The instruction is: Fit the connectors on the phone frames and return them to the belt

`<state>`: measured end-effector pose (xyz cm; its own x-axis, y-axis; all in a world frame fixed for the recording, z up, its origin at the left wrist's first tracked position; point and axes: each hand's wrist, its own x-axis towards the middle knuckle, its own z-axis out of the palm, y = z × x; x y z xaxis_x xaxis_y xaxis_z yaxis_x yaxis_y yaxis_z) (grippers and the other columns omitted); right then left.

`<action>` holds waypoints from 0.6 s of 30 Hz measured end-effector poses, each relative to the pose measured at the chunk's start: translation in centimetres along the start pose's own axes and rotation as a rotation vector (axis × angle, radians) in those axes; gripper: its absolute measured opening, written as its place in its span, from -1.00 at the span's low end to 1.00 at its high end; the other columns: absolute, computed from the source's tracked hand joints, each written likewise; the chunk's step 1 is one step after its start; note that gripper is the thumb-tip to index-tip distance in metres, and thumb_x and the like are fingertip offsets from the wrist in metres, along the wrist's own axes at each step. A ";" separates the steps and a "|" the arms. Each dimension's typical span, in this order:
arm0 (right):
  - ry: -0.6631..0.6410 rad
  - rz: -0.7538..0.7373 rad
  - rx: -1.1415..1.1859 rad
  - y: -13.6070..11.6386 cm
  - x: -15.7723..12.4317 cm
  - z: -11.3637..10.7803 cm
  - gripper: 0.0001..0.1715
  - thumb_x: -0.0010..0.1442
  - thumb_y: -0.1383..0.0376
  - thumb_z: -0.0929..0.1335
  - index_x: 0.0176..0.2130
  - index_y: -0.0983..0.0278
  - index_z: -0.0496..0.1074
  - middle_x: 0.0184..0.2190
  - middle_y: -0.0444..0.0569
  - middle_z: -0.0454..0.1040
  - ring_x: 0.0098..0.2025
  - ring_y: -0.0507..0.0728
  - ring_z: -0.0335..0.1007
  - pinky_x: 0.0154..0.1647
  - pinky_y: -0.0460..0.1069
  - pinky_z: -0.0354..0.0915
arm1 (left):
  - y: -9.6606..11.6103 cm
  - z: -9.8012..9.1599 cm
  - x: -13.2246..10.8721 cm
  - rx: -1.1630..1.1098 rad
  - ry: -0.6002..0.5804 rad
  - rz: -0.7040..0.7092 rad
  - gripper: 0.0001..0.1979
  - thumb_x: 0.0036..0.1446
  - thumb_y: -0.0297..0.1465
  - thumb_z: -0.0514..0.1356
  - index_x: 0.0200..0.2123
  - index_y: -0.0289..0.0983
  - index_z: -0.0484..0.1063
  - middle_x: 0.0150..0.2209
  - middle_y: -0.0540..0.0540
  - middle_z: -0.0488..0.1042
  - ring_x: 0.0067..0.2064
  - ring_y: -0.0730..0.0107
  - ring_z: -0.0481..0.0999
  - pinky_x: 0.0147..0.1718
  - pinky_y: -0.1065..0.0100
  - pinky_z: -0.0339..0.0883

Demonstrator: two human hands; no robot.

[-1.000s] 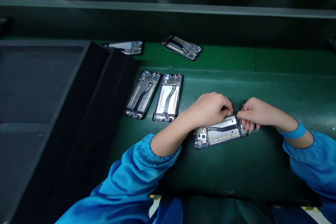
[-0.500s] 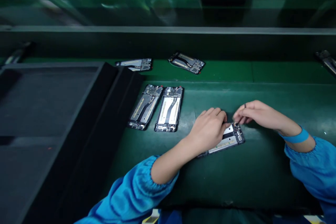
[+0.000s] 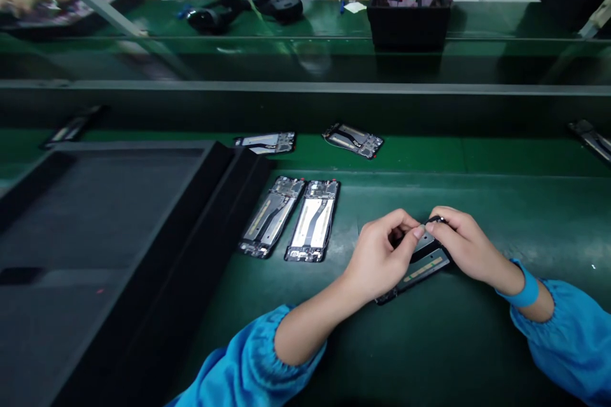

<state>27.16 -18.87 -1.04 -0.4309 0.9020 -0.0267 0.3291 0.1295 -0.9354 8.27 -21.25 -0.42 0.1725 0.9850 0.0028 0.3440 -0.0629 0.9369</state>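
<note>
An opened phone frame lies on the green mat in front of me, partly covered by both hands. My left hand grips its left side, thumb and forefinger pinched at the top edge. My right hand is closed over its upper right end, fingers curled on the frame. What the fingertips pinch is too small to make out. Two more opened phone frames lie side by side to the left.
Two further phone frames rest on the green belt behind. A large black tray fills the left. Beyond a rail, other people's hands work at a black bin and a dark tool.
The camera has tilted up, bringing the far bench and other people into view. My right hand moved back onto the frame's end, and both hands now close together on it.
</note>
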 end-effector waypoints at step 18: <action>0.913 0.345 0.285 6.4 6.9 -9.4 -0.84 0.04 0.15 0.29 -0.40 0.18 0.29 -0.46 -0.02 0.32 -0.36 0.22 0.37 -0.46 -0.01 0.31 | -4.3 -12.1 15.0 0.802 0.354 -0.339 -0.58 0.32 -0.21 0.17 0.14 -0.31 0.45 0.22 -0.37 0.37 0.31 -0.25 0.25 0.26 -0.16 0.05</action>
<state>34.13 -7.92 -3.90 0.4950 0.8570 -0.1433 0.0500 -0.1927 -0.9800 -1.82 -4.30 -0.17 -0.2991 0.9542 0.0038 0.8806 0.2744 0.3864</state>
